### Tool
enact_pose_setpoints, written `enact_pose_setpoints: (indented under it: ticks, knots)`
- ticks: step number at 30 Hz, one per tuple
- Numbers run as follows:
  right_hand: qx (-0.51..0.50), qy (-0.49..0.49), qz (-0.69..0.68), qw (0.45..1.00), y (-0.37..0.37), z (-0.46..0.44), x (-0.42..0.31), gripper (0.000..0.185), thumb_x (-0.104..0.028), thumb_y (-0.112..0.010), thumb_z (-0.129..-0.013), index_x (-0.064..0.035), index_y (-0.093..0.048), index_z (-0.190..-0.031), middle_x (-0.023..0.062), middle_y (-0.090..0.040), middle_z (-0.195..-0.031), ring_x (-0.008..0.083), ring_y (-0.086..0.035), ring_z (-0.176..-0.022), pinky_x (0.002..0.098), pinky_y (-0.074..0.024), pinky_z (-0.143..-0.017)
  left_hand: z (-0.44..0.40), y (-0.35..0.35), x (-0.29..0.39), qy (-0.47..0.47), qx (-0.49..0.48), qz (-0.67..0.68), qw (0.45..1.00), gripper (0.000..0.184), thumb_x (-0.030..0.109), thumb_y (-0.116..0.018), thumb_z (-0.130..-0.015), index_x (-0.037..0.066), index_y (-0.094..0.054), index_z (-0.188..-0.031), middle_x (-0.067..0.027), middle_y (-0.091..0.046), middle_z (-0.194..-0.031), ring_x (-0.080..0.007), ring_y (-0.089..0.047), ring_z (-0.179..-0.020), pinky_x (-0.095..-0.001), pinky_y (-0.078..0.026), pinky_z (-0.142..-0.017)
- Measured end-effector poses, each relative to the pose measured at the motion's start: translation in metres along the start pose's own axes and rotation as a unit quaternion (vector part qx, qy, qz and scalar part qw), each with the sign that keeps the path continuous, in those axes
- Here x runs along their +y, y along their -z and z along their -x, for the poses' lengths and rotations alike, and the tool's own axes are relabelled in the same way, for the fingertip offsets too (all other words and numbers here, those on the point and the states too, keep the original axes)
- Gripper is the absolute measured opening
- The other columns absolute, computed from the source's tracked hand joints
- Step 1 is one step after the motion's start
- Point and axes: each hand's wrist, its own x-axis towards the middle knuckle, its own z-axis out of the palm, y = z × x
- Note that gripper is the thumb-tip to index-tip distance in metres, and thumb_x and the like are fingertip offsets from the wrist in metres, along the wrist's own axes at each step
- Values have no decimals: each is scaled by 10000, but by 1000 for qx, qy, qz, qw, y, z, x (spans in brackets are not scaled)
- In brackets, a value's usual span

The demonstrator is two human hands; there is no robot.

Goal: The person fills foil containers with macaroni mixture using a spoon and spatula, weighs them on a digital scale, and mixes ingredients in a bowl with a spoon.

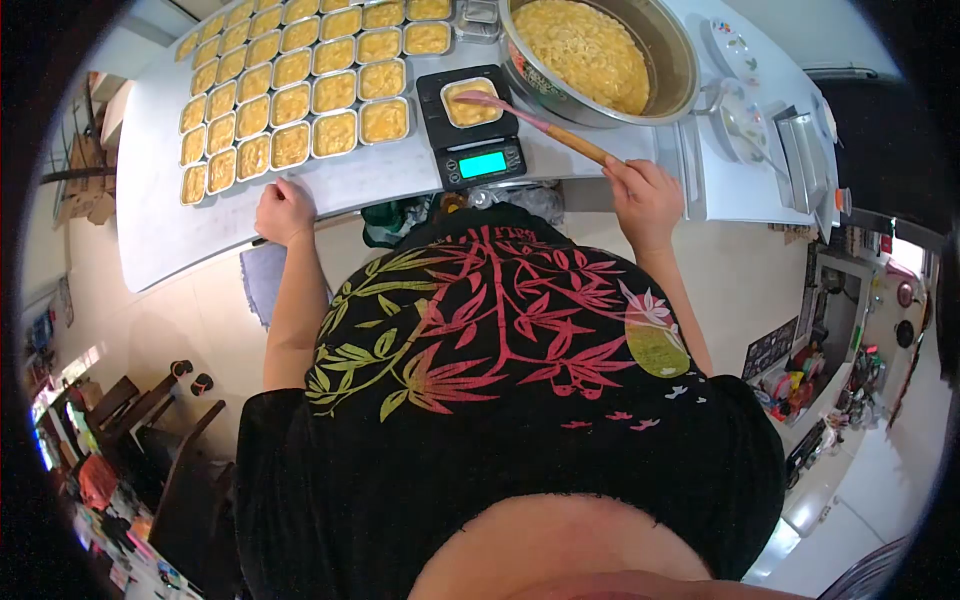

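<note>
My right hand (648, 200) grips the wooden handle of a spatula (575, 142) with a pinkish head. The spatula's head lies over a small foil tin (470, 115) filled with a yellow, chunky mixture. That tin sits on a black kitchen scale (450, 165) with a lit blue-green display, whose digits I cannot read. Resting at the table's front edge, my left hand (286, 211) is closed in a fist, just in front of the nearest filled tins (290, 146), and nothing shows in it.
Rows of similar filled tins cover the table's (160, 240) left and middle. Behind the scale at right stands a large pot (683, 75) of the same mixture. Stacked containers (477, 22) are beside it. Floral plates (735, 50) and a metal tray (800, 160) lie farther right.
</note>
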Motion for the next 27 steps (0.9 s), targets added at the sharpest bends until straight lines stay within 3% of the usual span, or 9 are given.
enact_pose_setpoints:
  ticks: [5,8,20,23,27]
  knots:
    - [4,4,3,1000,0,1,2,159,-201,-761,-720,-244,-717,-867,-54,-602,-732,159,-568,-605,323,-377,-544,-1,-1,0,-2,-1,-10,1000,338,355,-530,-837,106,-611,-625,-121,-636,-645,-357,-603,-614,-486,-413,-547]
    - [-24,-10,-1,1000,3,0,-1,142,-165,-771,-718,-179,-731,-853,-23,-625,-759,188,-591,-655,323,-422,-580,-1,-2,-1,-5,5,-13,1000,339,352,-522,-846,108,-609,-628,-118,-637,-649,-354,-603,-620,-486,-415,-562]
    - [-11,9,-4,1000,-1,-2,-1,143,-163,-769,-726,-172,-731,-864,-12,-620,-749,195,-580,-632,316,-416,-563,1,4,3,6,-15,-4,1000,330,350,-509,-861,112,-606,-654,-93,-647,-681,-335,-607,-669,-459,-395,-615]
    - [-8,-10,-10,1000,-2,-3,3,149,-203,-745,-740,-234,-721,-884,-54,-593,-736,166,-567,-621,326,-374,-541,1,2,2,4,-12,-12,1000,328,349,-511,-857,112,-600,-648,-94,-645,-676,-338,-606,-662,-460,-393,-614]
    - [-29,-34,0,999,8,-9,1,158,-218,-742,-745,-228,-726,-902,-46,-591,-732,174,-574,-622,328,-394,-551,1,3,3,10,-18,-11,1000,331,346,-513,-851,107,-596,-638,-106,-641,-662,-346,-604,-654,-461,-392,-612]
